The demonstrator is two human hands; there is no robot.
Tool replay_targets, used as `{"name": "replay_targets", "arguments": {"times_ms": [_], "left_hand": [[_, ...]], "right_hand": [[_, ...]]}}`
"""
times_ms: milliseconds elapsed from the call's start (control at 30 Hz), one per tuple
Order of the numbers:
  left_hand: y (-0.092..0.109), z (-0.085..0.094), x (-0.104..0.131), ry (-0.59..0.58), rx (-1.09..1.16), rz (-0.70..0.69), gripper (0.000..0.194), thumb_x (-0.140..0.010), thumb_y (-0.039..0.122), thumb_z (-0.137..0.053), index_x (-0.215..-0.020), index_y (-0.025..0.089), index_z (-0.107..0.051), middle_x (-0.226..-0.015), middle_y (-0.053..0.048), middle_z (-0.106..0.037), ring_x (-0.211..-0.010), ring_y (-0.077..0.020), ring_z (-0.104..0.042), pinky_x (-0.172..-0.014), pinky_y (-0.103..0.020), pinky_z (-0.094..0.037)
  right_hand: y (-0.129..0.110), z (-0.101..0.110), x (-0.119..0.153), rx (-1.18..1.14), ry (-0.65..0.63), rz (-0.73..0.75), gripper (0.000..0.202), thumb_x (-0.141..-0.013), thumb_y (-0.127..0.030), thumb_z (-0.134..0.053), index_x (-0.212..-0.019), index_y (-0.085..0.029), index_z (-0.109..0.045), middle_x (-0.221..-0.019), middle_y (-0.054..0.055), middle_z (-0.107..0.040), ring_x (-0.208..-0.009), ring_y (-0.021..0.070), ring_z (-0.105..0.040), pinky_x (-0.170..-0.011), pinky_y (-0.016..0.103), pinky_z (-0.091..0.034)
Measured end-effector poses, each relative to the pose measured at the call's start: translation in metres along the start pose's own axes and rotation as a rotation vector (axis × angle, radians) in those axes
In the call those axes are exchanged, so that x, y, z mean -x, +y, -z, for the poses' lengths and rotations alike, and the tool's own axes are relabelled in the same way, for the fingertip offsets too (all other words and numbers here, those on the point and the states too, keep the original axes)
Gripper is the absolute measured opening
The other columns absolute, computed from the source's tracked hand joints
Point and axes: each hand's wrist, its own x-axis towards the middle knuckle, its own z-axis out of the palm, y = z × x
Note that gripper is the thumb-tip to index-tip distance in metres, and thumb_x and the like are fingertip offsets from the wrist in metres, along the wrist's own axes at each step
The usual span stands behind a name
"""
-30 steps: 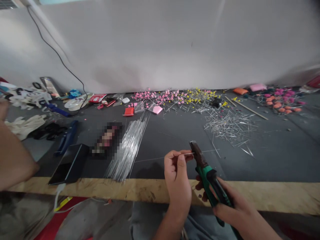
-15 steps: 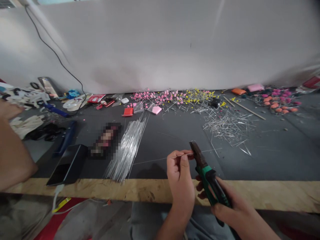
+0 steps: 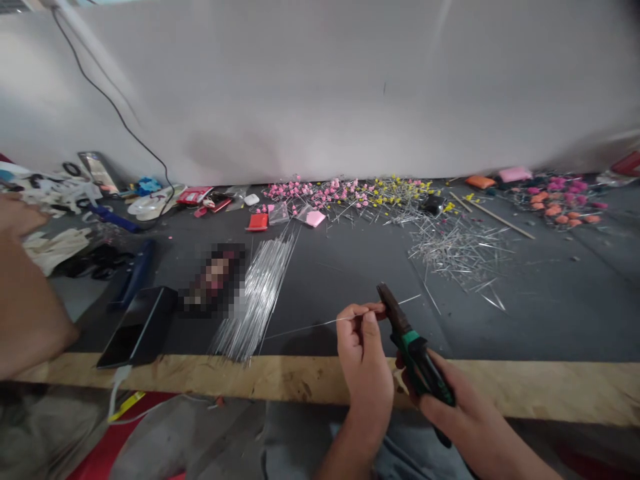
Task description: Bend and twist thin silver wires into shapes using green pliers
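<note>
Between the thumb and fingers of my left hand [image 3: 366, 350] is a thin metal wire [image 3: 300, 330], stretching left over the dark tabletop. My right hand [image 3: 450, 400] is wrapped round the green and black handles of a pair of pliers [image 3: 407, 333]. The dark jaws of the pliers lie across the wire, just right of my left fingertips, and a short end of wire sticks out beyond them. To the left lies a bundle of long straight wires [image 3: 257, 293]. A loose heap of short cut wires [image 3: 455, 250] lies to the right, past the pliers.
Along the wall lie wires with pink heads [image 3: 320, 192] and yellow heads [image 3: 397, 190]. Orange and purple tipped pieces [image 3: 560, 200] lie far right. A black power bank or phone-like device [image 3: 137, 327] with a white cable stands left. Another person's arm [image 3: 33, 300] reaches in.
The handles of the pliers have come closer together in my right hand. The wire end beyond the jaws looks shorter, and my left hand has shifted very slightly right.
</note>
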Motion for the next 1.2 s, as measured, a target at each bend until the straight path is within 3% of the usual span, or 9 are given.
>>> {"name": "replay_targets", "arguments": {"times_ms": [333,533,700,900,1000,1200], "left_hand": [[0.001,0.009,-0.01,-0.058,-0.089,0.016,0.013,-0.082,0.03,-0.052,-0.086,0.017,-0.053,-0.087,-0.006,-0.063,-0.085,-0.016,-0.061,-0.081,-0.032,-0.047],[-0.001,0.01,-0.009,-0.066,-0.167,-0.065,0.013,-0.083,0.029,-0.051,-0.086,0.017,-0.054,-0.091,-0.007,-0.063,-0.085,-0.0161,-0.061,-0.08,-0.032,-0.047],[-0.005,0.011,-0.003,-0.063,-0.183,-0.144,0.01,-0.086,0.025,-0.047,-0.09,0.018,-0.053,-0.094,-0.007,-0.063,-0.088,-0.0162,-0.061,-0.081,-0.033,-0.047],[-0.009,0.013,-0.001,-0.041,-0.229,-0.24,0.01,-0.086,0.021,-0.046,-0.092,0.019,-0.053,-0.095,-0.006,-0.063,-0.086,-0.0134,-0.06,-0.075,-0.027,-0.047],[-0.012,0.015,-0.002,-0.031,-0.241,-0.248,0.01,-0.087,0.02,-0.045,-0.092,0.019,-0.053,-0.093,-0.005,-0.063,-0.086,-0.0127,-0.06,-0.073,-0.026,-0.047],[-0.018,0.019,-0.005,-0.07,-0.268,-0.252,0.01,-0.087,0.02,-0.045,-0.094,0.019,-0.052,-0.096,-0.006,-0.063,-0.09,-0.0143,-0.059,-0.079,-0.031,-0.047]], "right_hand": [[0.008,0.007,-0.007,-0.077,-0.09,-0.065,0.026,-0.061,-0.025,-0.052,-0.084,-0.016,-0.061,-0.073,0.002,-0.061,-0.071,0.0173,-0.055,-0.064,0.025,-0.043],[0.007,0.016,-0.007,-0.165,-0.13,-0.144,0.031,-0.06,-0.027,-0.058,-0.09,-0.019,-0.063,-0.079,0.001,-0.064,-0.08,0.0204,-0.058,-0.071,0.026,-0.044],[0.004,0.02,-0.007,-0.177,-0.138,-0.109,0.036,-0.062,-0.029,-0.059,-0.096,-0.018,-0.063,-0.083,0.003,-0.064,-0.082,0.021,-0.058,-0.077,0.029,-0.044],[0.009,0.019,-0.009,0.022,-0.087,0.066,0.009,-0.064,-0.024,-0.059,-0.07,-0.018,-0.06,-0.077,0.001,-0.058,-0.071,0.0161,-0.054,-0.065,0.023,-0.043],[0.018,0.019,-0.01,0.05,-0.115,0.03,0.012,-0.07,-0.027,-0.056,-0.077,-0.018,-0.06,-0.071,0.0,-0.057,-0.068,0.0154,-0.052,-0.06,0.022,-0.042],[0.026,0.018,-0.01,0.033,-0.158,0.026,0.021,-0.077,-0.037,-0.052,-0.084,-0.018,-0.06,-0.081,0.003,-0.061,-0.077,0.0177,-0.055,-0.065,0.024,-0.043]]}}
